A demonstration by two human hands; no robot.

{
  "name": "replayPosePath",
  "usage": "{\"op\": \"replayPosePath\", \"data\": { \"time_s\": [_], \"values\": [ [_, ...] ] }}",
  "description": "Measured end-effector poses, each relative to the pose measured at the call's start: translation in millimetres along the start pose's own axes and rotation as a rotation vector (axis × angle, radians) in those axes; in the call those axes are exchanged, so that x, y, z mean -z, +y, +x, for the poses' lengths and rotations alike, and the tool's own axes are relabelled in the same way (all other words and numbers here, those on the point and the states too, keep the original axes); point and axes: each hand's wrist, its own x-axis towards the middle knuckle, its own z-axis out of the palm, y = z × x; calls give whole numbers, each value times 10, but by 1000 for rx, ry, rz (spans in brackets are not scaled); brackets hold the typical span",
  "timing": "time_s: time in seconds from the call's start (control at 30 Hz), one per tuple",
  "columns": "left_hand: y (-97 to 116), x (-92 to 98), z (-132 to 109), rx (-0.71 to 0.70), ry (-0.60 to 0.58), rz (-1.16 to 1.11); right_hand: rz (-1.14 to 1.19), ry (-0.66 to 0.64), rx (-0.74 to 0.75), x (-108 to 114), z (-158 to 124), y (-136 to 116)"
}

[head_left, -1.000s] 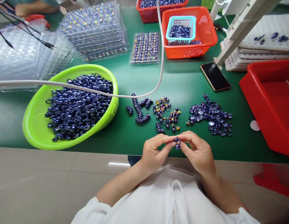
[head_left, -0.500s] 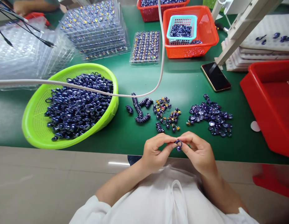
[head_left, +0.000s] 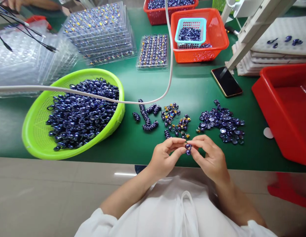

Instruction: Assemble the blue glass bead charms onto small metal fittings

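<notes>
My left hand (head_left: 166, 155) and my right hand (head_left: 209, 156) meet just over the near table edge. Between their fingertips is a small, shiny dark-blue beaded ring (head_left: 188, 150), with a round bead on its lower side. Both hands are closed in a pinch on it. Just beyond my fingers lies a loose cluster of beaded rings with gold pieces (head_left: 181, 124). A pile of flat, round dark-blue pieces (head_left: 223, 123) sits to the right. To the left, coiled rows of dark rings (head_left: 145, 117) rest on the green table (head_left: 143, 148).
A lime-green basket (head_left: 31, 138) full of dark rings stands left. Behind are stacked clear trays (head_left: 111, 42), a single filled tray (head_left: 152, 52) and an orange basket (head_left: 218, 36). A phone (head_left: 227, 81) and a red bin (head_left: 271, 108) are right. A white cable (head_left: 143, 102) crosses over the table.
My fingertips have shifted and spread slightly at the top, and the beaded ring has turned between them. The view has moved a little. The piles look the same.
</notes>
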Motion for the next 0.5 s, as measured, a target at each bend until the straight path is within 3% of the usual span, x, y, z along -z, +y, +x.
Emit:
{"op": "replayPosePath", "data": {
  "time_s": [0.2,0.27,0.37,0.5],
  "values": [
    [96,-5,-5,-160,-4,297,-246,-15,184,77,32,16],
    [97,-33,5,-141,7,310,-293,-16,255,65,34,10],
    [88,-47,37,62,0,96,-317,14,304,35,29,-5],
    [53,1,76,377,-134,-308,-229,-7,286,13,10,-26]
  ]
}}
